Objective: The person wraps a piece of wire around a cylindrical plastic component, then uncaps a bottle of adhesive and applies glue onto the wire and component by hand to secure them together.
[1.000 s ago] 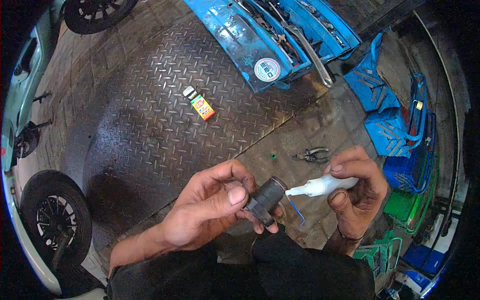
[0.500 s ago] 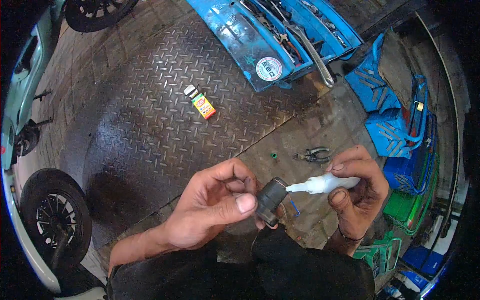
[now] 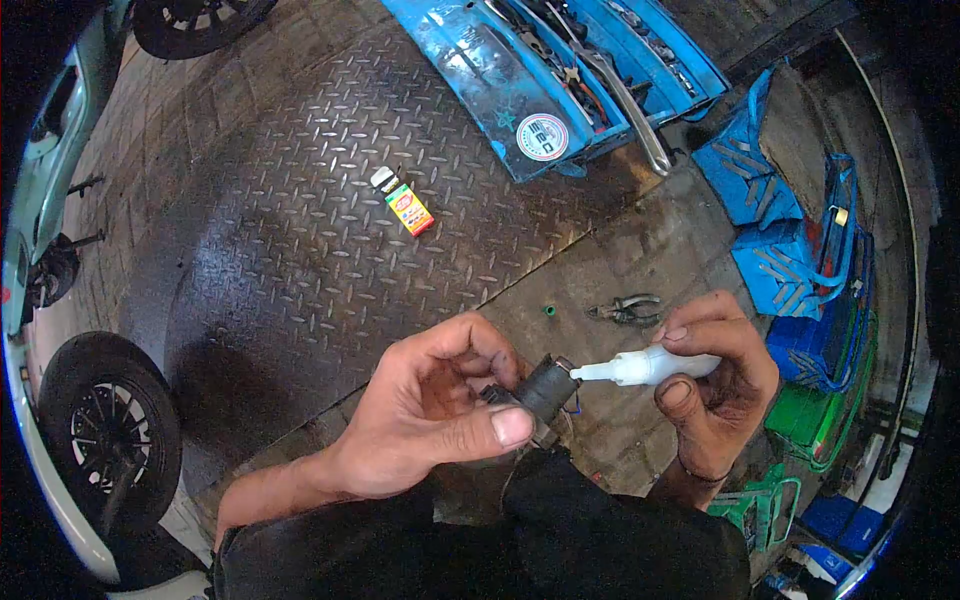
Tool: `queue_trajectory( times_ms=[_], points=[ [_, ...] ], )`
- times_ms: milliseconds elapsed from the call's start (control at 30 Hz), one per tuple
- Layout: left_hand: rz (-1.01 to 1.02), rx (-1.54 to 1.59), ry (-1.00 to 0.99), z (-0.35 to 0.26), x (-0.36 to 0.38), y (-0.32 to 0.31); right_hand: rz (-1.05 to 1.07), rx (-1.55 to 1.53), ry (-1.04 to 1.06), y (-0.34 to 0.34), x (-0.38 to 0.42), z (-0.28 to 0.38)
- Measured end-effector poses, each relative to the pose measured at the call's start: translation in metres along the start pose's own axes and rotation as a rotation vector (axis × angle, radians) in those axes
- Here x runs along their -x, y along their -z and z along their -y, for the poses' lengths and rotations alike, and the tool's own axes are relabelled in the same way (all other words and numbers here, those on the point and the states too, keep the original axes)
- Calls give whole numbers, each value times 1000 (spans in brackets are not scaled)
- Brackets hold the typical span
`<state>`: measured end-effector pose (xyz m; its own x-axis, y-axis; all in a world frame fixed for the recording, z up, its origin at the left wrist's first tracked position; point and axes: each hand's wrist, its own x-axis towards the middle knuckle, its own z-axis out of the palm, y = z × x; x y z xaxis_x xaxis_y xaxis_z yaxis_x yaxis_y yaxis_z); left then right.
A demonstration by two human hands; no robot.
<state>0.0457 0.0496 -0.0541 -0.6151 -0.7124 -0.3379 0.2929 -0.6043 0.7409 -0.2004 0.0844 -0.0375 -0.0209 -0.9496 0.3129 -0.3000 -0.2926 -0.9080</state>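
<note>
1. The left hand (image 3: 430, 410) is closed around a small dark grey cylindrical plastic part (image 3: 545, 388), thumb pressed along its near side and fingers curled over the far side, holding it low in the middle of the view, above the person's dark-clothed lap.
2. The right hand (image 3: 715, 385) is closed on a small white squeeze tube with a narrow nozzle (image 3: 640, 367), pinched between thumb below and fingers above.
3. The tube lies nearly level, its nozzle pointing left, and the tip meets the upper right end of the dark part.
4. A thin blue wire (image 3: 576, 402) shows just under that end of the part, mostly hidden by it.
5. Beyond the hands, on the grey concrete floor (image 3: 660, 250), lies a pair of dark pliers (image 3: 625, 310), and just left of them a tiny green cap (image 3: 547, 311).
6. Farther off, on the dark diamond-pattern steel floor plate (image 3: 300, 250), lies a small red, yellow and green packet (image 3: 409, 209) with a white end, well apart from both hands.
7. At the top stands an open blue metal toolbox (image 3: 500, 70) bearing a round white sticker (image 3: 542, 137), with wrenches and other tools lying in its trays.
8. Blue and green plastic crates (image 3: 790, 270) are stacked along the right edge.
9. At the left edge, a black scooter wheel (image 3: 105, 440) shows below and part of another wheel at the top.
</note>
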Motion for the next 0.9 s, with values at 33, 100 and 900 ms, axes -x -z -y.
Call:
queue_trajectory(
  times_ms=[33, 100, 900],
  points=[
    [-11, -41, -3, -1, 0, 0, 1, 0, 0, 0, 0, 0],
    [-23, -36, -7, -2, 1, -2, 10, 26, 9, 0, -1, 2],
    [11, 216, 33, 9, -6, 5, -25, -642, -550, -28, 2, -11]
  ],
)
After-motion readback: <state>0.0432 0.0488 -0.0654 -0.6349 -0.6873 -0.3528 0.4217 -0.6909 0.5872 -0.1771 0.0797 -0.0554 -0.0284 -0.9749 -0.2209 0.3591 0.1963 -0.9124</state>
